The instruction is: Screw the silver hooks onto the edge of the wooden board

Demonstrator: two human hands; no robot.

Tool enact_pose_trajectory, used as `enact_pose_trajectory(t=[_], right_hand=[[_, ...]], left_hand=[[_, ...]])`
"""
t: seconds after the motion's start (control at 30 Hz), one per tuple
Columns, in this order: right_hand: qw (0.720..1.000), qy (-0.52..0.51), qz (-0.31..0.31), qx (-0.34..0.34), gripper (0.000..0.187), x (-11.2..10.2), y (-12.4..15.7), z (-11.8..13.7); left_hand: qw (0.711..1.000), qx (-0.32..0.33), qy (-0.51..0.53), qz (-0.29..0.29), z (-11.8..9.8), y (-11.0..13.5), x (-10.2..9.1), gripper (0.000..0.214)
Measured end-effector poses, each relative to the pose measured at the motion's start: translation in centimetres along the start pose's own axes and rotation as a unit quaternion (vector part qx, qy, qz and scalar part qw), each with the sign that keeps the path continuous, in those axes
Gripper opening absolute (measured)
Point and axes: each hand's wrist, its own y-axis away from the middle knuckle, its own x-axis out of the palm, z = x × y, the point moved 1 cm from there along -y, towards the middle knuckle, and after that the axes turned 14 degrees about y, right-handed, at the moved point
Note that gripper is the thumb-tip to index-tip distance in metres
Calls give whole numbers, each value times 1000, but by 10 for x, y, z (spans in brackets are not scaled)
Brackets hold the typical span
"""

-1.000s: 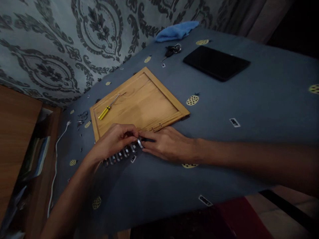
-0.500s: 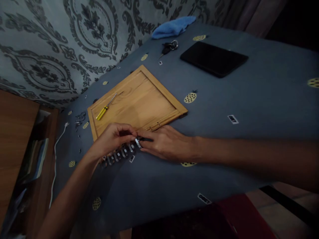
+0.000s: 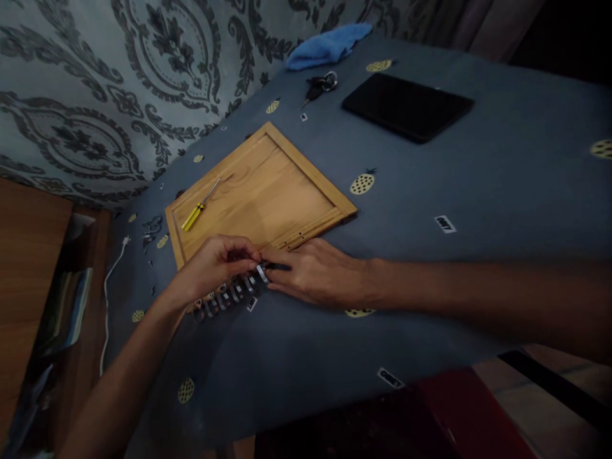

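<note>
Under the wooden panel (image 3: 272,188) lies pineapple-print cloth (image 3: 287,357); leftward, a brown cabinet (image 3: 31,255).

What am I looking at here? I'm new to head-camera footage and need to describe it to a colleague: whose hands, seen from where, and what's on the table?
There is no machine: these are a person's own bare left hand and right hand, seen from a camera worn on the head. On the grey-blue tablecloth lies a wooden board bearing a yellow-handled screwdriver. Beyond it are keys, a flat black device and a blue cloth. The hands meet at one end of a row of curved metal hooks by the board's near edge; exactly what they grip is too small to tell.
</note>
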Motion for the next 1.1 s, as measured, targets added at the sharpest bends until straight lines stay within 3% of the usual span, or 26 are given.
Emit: enact_pose_trajectory(t=[0.7,0.9,1.1], right_hand=[[993,10,118,-10,29,-15,-8,1],[994,6,107,-8,31,-13,-6,0],[999,-4,46,-4,27,-6,-3,0]], left_hand=[[1000,7,-9,18,2,-6,-3,23],[1000,6,-7,20,1,-6,-4,22],[1000,10,-6,9,0,-5,-4,20]])
